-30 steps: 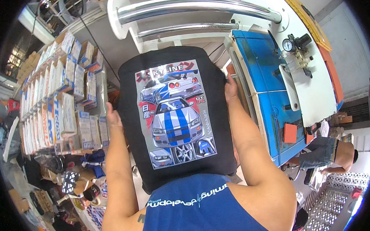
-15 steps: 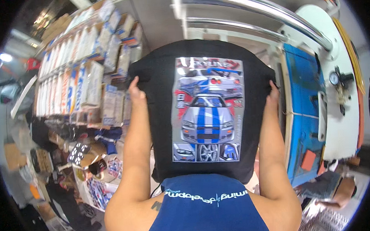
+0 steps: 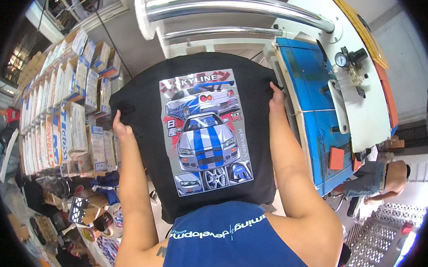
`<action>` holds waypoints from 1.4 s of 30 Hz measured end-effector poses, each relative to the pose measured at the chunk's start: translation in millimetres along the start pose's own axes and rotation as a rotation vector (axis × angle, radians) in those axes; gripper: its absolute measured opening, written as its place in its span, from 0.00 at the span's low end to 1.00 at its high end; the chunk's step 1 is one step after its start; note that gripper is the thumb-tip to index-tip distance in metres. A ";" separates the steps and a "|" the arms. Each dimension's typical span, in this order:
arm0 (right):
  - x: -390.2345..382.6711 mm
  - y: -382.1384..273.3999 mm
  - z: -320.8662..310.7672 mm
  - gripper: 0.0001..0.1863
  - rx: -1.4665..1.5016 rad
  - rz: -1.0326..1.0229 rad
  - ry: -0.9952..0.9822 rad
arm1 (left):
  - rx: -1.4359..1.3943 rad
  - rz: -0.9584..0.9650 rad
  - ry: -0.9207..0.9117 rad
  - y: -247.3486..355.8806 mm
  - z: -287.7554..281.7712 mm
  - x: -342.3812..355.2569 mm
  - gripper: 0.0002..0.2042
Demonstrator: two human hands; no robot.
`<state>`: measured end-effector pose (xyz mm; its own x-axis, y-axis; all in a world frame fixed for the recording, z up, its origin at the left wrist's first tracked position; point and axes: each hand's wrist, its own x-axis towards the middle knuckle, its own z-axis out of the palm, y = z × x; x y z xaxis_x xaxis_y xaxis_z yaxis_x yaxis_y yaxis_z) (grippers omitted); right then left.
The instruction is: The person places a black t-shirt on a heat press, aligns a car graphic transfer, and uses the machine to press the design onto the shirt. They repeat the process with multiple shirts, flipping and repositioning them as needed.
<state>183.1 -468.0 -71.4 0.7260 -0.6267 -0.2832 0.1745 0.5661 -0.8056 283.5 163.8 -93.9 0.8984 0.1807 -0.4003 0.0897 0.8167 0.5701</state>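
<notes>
A black T-shirt [image 3: 151,150] is spread upright before me, stretched between my two hands. On it sits a tall rectangular print [image 3: 208,133] of silver cars with blue stripes, with smaller car details along its bottom. My left hand [image 3: 122,128] grips the shirt's left side near the sleeve, thumb up in view and the other fingers largely hidden by cloth. At the opposite side, my right hand [image 3: 277,98] pinches the cloth near the other sleeve. Both arms reach forward, and the fabric hangs down toward my blue top.
Right of the shirt stands a machine with a blue panel [image 3: 314,124], a pressure gauge [image 3: 340,59] and thick chrome bars [image 3: 237,8] across the top. Stacked boxes [image 3: 56,121] fill shelves on the left, above a cluttered table. Another person [image 3: 388,178] bends at the far right.
The whole scene, with shirt and hands, has shifted left in the view and looks sharper. The shirt is tilted slightly more; both hands keep their hold.
</notes>
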 end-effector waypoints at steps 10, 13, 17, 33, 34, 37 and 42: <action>-168.8 -16.9 5.9 0.21 -1.276 -0.442 -0.037 | 1.544 0.838 -0.003 16.2 10.9 -173.5 0.22; -292.4 -22.4 -20.1 0.16 -1.382 -0.913 -0.412 | 1.571 0.910 -0.497 -4.0 -4.8 -284.1 0.09; -364.5 -10.1 -39.5 0.16 -1.350 -0.817 -0.504 | 1.611 0.874 -0.661 -30.6 -16.8 -356.0 0.13; -371.0 5.7 -45.5 0.20 -1.542 -0.947 -0.526 | 1.707 1.007 -0.622 -48.4 -24.4 -364.7 0.13; -371.9 2.3 -43.3 0.20 -1.526 -0.927 -0.498 | 1.710 1.007 -0.621 -48.6 -24.5 -364.5 0.13; -378.5 -28.2 -37.0 0.19 -1.319 -0.725 -0.487 | 1.712 1.041 -0.624 -48.9 -24.7 -364.0 0.13; -341.2 -221.2 -86.6 0.12 -1.430 -1.563 0.287 | 1.699 1.040 -0.629 -49.5 -26.3 -364.9 0.13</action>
<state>-160.7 -425.7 158.4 0.4022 -0.1797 0.8978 -0.2171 -0.9713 -0.0971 -60.0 71.8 5.1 0.8223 -0.3316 0.4625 -0.5424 -0.7026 0.4605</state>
